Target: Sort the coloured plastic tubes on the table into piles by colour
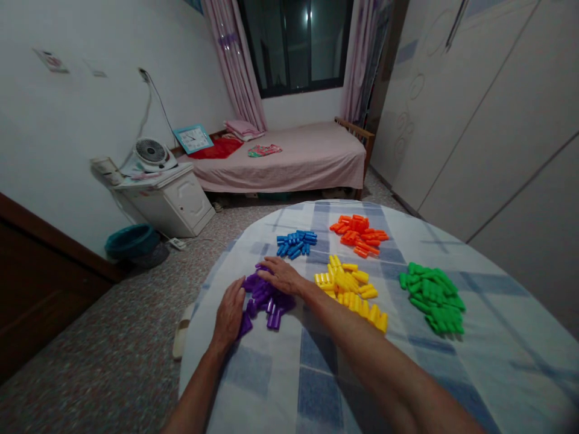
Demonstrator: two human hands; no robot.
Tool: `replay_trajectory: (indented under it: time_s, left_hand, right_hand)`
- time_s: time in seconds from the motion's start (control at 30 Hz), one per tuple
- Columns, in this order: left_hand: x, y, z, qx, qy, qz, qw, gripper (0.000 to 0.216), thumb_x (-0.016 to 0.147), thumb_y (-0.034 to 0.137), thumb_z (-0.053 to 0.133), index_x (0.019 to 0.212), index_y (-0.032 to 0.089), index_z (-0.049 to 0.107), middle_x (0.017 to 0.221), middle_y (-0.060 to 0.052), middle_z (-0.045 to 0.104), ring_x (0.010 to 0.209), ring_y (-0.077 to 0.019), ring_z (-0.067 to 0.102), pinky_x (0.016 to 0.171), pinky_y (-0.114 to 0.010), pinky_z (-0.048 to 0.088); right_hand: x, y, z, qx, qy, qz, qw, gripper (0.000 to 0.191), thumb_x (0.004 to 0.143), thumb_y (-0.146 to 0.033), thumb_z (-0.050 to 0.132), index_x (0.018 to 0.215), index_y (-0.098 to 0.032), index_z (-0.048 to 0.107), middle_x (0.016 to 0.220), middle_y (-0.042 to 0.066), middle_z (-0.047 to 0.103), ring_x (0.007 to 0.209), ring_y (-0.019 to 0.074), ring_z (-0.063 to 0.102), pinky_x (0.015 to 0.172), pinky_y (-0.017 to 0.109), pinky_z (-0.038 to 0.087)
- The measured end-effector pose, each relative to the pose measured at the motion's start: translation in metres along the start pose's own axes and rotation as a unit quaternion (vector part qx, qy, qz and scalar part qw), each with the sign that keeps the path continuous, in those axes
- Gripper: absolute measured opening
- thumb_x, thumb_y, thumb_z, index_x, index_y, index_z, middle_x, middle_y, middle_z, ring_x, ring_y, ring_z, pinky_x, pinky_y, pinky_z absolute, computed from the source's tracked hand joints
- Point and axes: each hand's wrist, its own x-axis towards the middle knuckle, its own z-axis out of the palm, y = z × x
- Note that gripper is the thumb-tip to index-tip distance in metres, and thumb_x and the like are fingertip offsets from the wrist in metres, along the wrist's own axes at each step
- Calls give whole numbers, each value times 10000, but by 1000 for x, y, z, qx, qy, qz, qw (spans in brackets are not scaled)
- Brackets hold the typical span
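A pile of purple plastic pieces (266,298) lies near the left edge of the round table, some of them small tubes. My left hand (230,310) rests against the pile's left side, fingers stretched forward. Across its far side reaches my right hand (281,274), with fingers spread on the purple pieces. Neither hand appears to grip a piece, though some fingertips are partly hidden. Right beside my right wrist sits a yellow pile (346,280) of similar pieces, partly covered by my forearm. Blue pieces (296,243) are heaped just beyond my right hand.
Orange pieces (357,232) lie at the table's far side, and a green pile (433,295) at the right. A checked blue and white cloth (275,374) covers the table. Beyond stand a bed (307,157), a white cabinet (176,202) with a fan (152,154), and a bin (133,241).
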Motion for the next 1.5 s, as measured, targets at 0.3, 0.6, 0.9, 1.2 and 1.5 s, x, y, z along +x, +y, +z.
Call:
replay_trajectory:
  time_s: [0.3,0.6,0.9,1.2,1.5]
  left_hand:
    - [-61,70,34,-70,60,-107,990,496,933,441,326,1330,172,450,1363,-129,468,1291,-245,403,1115,-458,292]
    - [-64,82,39,-48,102,-112,987,552,930,458,311,1359,126,407,1445,-161,336,1378,-254,273,1156,-451,208]
    - [-15,49,30,-120,-47,-50,990,446,910,425,328,1180,174,579,1271,-105,574,1227,-210,498,1107,-428,330]
    - [-34,58,23,-170,25,-96,980,525,922,505,297,1190,149,573,1296,-111,553,1253,-208,467,1124,-405,290]
    - [-32,55,31,-166,1,-89,982,521,927,492,312,1232,152,563,1362,-98,516,1297,-200,431,1149,-399,253]
  right_hand:
    - [-54,-10,5,97,55,-45,993,238,911,-362,518,1004,-185,647,1051,46,607,1016,153,552,937,302,412]
    - [-81,-23,-4,91,84,-29,992,282,935,-371,470,1103,-200,619,1145,59,602,1092,157,525,978,311,386]
    - [-71,-36,10,35,53,46,997,405,973,-400,338,1281,-214,522,1222,73,610,1131,179,531,992,356,389]
    - [-198,-9,-32,-168,218,132,952,768,757,-539,623,1415,-243,359,1509,124,284,1402,367,159,1095,592,161]
    - [-198,22,-21,-204,251,198,925,926,641,-492,714,1424,-211,307,1517,161,233,1398,400,136,1086,602,169]
